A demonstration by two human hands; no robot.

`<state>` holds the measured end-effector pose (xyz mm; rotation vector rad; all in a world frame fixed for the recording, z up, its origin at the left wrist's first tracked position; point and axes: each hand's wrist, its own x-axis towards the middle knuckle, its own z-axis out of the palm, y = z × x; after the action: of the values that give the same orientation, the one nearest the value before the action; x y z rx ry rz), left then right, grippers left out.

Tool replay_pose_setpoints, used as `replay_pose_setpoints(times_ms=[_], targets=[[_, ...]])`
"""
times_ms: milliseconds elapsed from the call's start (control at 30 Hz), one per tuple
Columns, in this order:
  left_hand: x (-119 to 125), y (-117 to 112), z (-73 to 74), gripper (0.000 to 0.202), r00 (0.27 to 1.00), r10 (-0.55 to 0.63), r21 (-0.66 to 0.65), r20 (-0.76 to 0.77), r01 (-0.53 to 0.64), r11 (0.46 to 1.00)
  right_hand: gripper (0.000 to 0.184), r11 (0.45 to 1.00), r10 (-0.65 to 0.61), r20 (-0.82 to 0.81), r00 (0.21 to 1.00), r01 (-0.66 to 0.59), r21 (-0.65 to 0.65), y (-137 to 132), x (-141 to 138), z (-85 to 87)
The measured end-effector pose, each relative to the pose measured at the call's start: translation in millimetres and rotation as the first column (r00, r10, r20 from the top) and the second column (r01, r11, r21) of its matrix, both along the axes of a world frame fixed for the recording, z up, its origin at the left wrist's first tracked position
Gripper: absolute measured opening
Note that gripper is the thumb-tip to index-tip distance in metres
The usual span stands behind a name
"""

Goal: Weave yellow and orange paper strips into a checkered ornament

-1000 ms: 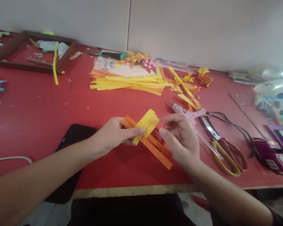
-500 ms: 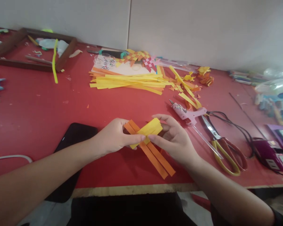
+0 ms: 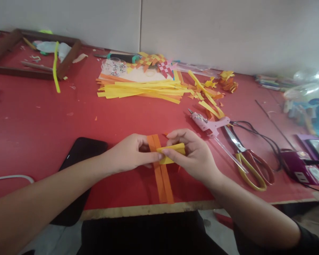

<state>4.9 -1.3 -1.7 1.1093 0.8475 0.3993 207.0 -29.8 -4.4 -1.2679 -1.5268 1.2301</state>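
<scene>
Strips of orange (image 3: 160,184), yellow strips (image 3: 177,147) across, left grip (image 3: 134,152) pinching their crossing, right grip (image 3: 197,158) pinching yellow strips

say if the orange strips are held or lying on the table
Held: the left hand grips the orange strips, their ends extending past it, with yellow strips across them.
</scene>
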Motion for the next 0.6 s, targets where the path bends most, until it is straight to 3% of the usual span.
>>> replay_pose_setpoints(times_ms=[133,267,467,600], targets=[[0.8,0.0,1.5,0.019,0.99,0.138,-0.061,0.011,-0.137,0.989,0.024,0.983,-0.1,0.154,0.983,0.074,0.166,12.9,15.1,-2.1],[-0.6,0.3,2.8,0.029,0.97,0.242,-0.091,-0.033,-0.244,0.965,0.02,0.932,-0.272,0.532,0.802,0.082,0.354,27.1,32.6,-8.8],[-2.1,0.9,2.5,0.032,0.942,0.334,-0.095,-0.044,-0.337,0.937,0.022,0.935,-0.18,0.761,0.623,-0.132,0.329,24.8,36.9,-19.5],[-0.3,2.6,2.6,0.034,0.92,0.388,-0.103,-0.047,-0.391,0.915,0.013,0.928,-0.15,0.783,0.603,-0.187,0.322,21.8,39.3,-18.2]])
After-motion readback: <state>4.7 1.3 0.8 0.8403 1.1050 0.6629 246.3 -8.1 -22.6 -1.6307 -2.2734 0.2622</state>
